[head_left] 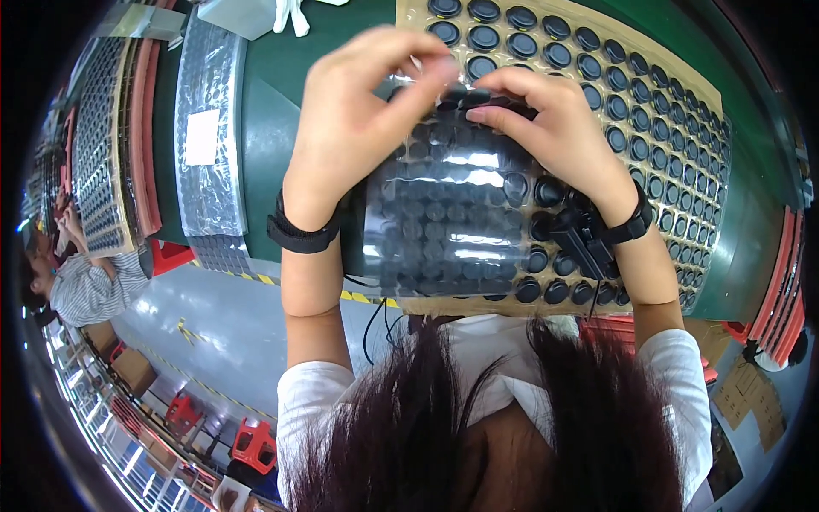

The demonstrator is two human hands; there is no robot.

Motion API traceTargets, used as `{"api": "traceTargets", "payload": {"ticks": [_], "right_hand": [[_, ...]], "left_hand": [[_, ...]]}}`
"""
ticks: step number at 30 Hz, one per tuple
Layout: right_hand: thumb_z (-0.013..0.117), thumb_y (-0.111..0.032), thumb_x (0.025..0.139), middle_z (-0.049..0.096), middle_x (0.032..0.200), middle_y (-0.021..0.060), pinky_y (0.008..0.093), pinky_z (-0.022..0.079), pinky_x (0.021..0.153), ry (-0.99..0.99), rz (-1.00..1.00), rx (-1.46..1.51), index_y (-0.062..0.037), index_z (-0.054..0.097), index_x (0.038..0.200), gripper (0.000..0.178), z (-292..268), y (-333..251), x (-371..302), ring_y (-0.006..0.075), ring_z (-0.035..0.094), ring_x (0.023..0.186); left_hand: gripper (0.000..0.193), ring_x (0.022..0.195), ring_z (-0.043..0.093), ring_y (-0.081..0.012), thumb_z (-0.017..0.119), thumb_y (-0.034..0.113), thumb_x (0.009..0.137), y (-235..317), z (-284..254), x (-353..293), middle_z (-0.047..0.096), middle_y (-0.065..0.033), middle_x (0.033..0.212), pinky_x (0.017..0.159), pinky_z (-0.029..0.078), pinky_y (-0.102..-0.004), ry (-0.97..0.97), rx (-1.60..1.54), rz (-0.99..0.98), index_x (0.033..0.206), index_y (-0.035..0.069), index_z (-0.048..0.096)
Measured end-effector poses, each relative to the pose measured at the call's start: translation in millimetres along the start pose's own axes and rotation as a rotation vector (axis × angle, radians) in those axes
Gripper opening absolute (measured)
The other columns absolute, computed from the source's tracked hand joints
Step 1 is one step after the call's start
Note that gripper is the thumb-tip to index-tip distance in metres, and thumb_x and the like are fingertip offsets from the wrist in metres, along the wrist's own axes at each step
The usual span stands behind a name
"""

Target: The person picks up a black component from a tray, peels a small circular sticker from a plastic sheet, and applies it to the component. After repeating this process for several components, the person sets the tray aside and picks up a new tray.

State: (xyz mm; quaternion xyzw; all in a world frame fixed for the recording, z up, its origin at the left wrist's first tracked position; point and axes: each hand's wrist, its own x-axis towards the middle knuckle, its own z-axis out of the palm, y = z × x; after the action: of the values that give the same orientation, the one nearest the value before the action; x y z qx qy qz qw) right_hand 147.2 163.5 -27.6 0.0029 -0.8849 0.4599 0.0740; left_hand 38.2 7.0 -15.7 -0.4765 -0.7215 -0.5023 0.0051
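Note:
My left hand (pixel 358 111) is raised over the work, its thumb and fingertips drawn together and slightly smeared by motion; what they pinch, if anything, cannot be made out. Close beside it, my right hand (pixel 559 128) pinches a small black round part (pixel 473 97) between thumb and forefinger. Beneath both hands lies a clear, shiny plastic sheet (pixel 448 209) with dark discs showing through it. It covers part of a wide tray (pixel 665 149) that holds rows of black round parts in moulded pockets. A black strap (pixel 303 229) circles each wrist, and a small black device (pixel 584 243) sits by the right one.
On the green table (pixel 277 111), a plastic-wrapped stack (pixel 209 162) with a white label lies to the left. White gloves (pixel 292 15) rest at the back. Farther left, a person in a striped shirt (pixel 98 286) is near another filled tray (pixel 102 145). Red stools (pixel 254 445) stand on the floor.

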Motion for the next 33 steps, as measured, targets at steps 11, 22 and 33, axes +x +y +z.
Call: {"api": "traceTargets", "payload": {"ticks": [11,22,33], "right_hand": [[0.063,-0.006,0.073,0.06,0.077,0.0068,0.0229,0.046,0.061,-0.009,-0.21,-0.222,-0.0002,0.058,0.088,0.016,0.6,-3.0,-0.6,0.0146,0.059,0.067],[0.063,0.0,0.071,0.06,0.08,0.0057,0.023,0.048,0.065,0.127,-0.012,0.109,0.0011,0.057,0.082,0.012,10.1,-5.8,-2.8,0.0118,0.058,0.071],[0.061,0.0,0.073,0.058,0.084,0.0051,0.0235,0.042,0.074,-0.019,-0.147,0.249,0.0003,0.057,0.079,0.007,2.5,12.9,0.8,0.0136,0.054,0.081]], "left_hand": [[0.014,0.047,0.05,-0.0123,0.068,0.007,0.067,4.4,6.8,-11.3,0.055,-0.0101,0.056,0.046,0.04,-0.0245,-0.267,-0.147,-0.42,0.072,-0.003,0.058],[0.014,0.046,0.047,-0.008,0.064,0.01,0.072,12.8,-1.2,-6.2,0.053,-0.0072,0.053,0.041,0.036,-0.0232,-0.338,-0.184,-0.574,0.073,-0.002,0.057],[0.013,0.042,0.049,-0.0077,0.058,0.009,0.077,10.7,-5.3,-7.2,0.058,-0.0058,0.061,0.035,0.036,-0.0225,-0.525,-0.27,-0.674,0.081,-0.003,0.058]]}}
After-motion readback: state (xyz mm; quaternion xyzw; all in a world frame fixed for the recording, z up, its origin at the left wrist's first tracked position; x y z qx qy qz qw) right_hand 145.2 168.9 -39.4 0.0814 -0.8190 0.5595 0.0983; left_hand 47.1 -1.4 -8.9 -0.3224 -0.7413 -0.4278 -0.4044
